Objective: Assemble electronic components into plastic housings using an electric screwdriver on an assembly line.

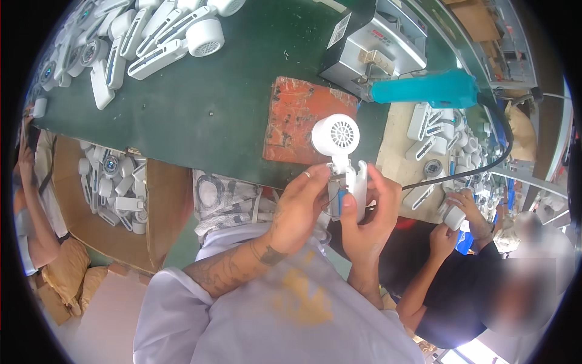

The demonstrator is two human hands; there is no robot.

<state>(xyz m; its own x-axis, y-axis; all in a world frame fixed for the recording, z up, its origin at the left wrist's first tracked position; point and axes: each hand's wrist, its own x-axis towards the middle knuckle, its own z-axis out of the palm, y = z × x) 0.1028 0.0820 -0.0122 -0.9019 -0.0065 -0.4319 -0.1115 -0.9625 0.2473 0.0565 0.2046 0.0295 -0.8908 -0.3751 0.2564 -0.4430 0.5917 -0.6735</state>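
Between my hands is a white handheld fan [335,134], its round grilled head pointing away from me over the near edge of the table. Its handle is opened up, and a blue part [342,195] shows inside, with a thin wire beside it. My left hand [298,209] is closed on the left side of the handle, fingertips near the neck. My right hand [371,219] grips the white handle shell [359,188] from the right, thumb over the blue part. Fingers cover much of the handle.
A worn orange-red board [291,118] lies beyond the fan. Behind it stand a silver machine [379,51] and a teal power tool [424,90] with a black cable. Fans pile up far left [163,42], in a cardboard box [159,212] and at right, beside a co-worker's hands [445,239].
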